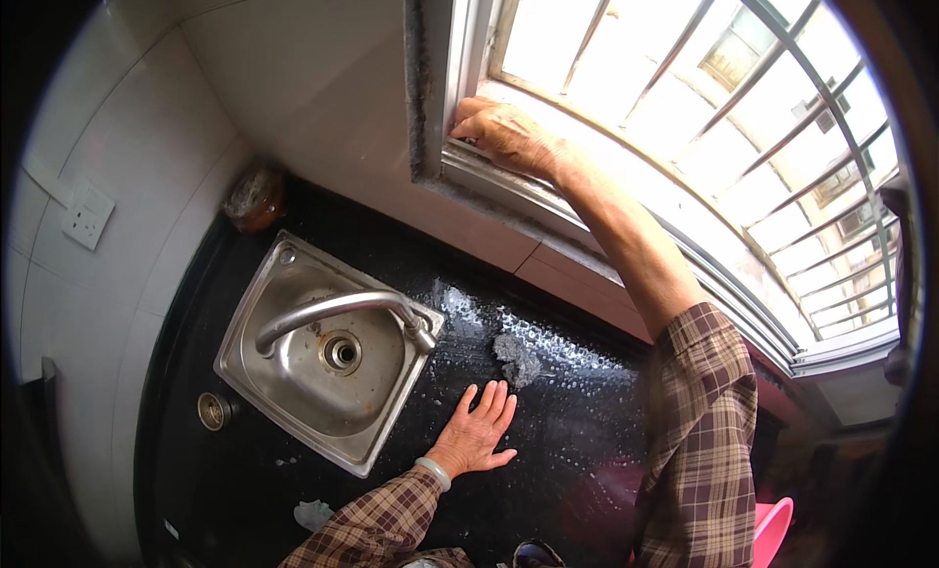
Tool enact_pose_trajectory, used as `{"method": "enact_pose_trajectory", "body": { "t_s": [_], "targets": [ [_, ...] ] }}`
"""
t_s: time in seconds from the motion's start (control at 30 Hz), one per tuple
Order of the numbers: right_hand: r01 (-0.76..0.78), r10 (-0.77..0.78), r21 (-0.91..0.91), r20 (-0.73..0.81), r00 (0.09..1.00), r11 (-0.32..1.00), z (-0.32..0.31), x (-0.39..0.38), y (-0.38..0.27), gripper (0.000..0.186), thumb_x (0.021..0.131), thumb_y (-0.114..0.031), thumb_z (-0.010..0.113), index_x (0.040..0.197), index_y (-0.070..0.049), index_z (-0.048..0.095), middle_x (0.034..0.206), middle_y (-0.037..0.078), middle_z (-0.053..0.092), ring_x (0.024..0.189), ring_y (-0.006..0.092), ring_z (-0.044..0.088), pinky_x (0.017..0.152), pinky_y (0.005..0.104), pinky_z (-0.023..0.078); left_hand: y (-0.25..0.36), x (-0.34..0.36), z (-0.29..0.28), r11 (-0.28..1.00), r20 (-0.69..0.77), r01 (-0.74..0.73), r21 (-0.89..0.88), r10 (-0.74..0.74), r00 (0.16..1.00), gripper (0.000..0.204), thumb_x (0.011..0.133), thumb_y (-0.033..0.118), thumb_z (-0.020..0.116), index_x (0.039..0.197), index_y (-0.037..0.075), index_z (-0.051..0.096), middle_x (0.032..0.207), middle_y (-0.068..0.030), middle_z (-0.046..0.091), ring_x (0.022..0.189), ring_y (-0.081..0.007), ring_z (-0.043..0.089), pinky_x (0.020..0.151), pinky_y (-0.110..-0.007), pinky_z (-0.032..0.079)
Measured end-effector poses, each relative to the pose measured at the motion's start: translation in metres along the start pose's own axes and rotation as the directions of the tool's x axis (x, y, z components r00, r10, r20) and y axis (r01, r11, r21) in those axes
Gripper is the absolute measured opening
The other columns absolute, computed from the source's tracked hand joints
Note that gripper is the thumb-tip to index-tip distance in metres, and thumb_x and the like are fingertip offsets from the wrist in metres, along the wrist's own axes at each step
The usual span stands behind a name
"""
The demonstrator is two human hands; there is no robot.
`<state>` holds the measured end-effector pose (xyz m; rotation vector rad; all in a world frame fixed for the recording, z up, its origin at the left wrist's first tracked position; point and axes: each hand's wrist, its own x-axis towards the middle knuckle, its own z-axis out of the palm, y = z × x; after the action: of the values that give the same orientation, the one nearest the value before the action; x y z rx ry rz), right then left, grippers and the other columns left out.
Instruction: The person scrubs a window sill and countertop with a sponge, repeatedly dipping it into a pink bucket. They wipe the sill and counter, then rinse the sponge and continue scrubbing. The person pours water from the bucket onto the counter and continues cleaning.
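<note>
My right hand point(504, 133) reaches to the lower left corner of the window frame point(460, 40), its fingers curled at the track; what they grip, if anything, is hidden. My left hand point(474, 433) lies palm down, fingers apart, on the wet black countertop point(567, 451). A grey scrubbing wad or rag point(515, 361) sits just above that hand. To its left is a steel sink point(381, 431) with a curved tap point(333, 304) over its drain.
A round jar or container point(254, 198) stands in the back left corner. A metal strainer point(213, 410) and a pale crumpled item point(313, 514) lie near the sink. A socket point(88, 216) is on the left wall, a pink basin point(773, 529) at lower right, bars outside the window.
</note>
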<state>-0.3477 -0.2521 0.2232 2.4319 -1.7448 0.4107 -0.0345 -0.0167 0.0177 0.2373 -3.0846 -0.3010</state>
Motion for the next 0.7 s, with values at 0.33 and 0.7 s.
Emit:
{"method": "enact_pose_trajectory", "body": {
  "t_s": [0.33, 0.7],
  "targets": [
    [0.144, -0.140, -0.209, 0.031, 0.990, 0.967, 0.0074, 0.0028, 0.0040, 0.012, 0.092, -0.002, 0.064, 0.089, -0.006, 0.075, 0.102, 0.010, 0.071, 0.099, 0.0253, 0.072, 0.090, 0.0347, 0.060, -0.0001, -0.0002, -0.0003, 1.000, -0.022, -0.001, -0.009, 0.001, 1.000, 0.096, 0.090, 0.071, 0.056, 0.154, 0.001, 0.043, 0.161, -0.0247, 0.037, 0.151, -0.0384, 0.032, 0.124, -0.058, 0.020],
    [0.054, -0.041, -0.147, 0.088, 0.995, 0.988, 0.0023, -0.0054, 0.0014, 0.012, 0.090, -0.007, 0.064, 0.095, -0.006, 0.075, 0.109, 0.013, 0.070, 0.109, 0.0303, 0.068, 0.094, 0.0377, 0.057, 0.0014, 0.0004, -0.0006, 1.000, -0.019, -0.005, -0.004, 0.005, 1.000, 0.093, 0.090, 0.071, 0.056, 0.152, 0.002, 0.046, 0.159, -0.0255, 0.039, 0.148, -0.0386, 0.035, 0.122, -0.059, 0.023]
  ]
}}
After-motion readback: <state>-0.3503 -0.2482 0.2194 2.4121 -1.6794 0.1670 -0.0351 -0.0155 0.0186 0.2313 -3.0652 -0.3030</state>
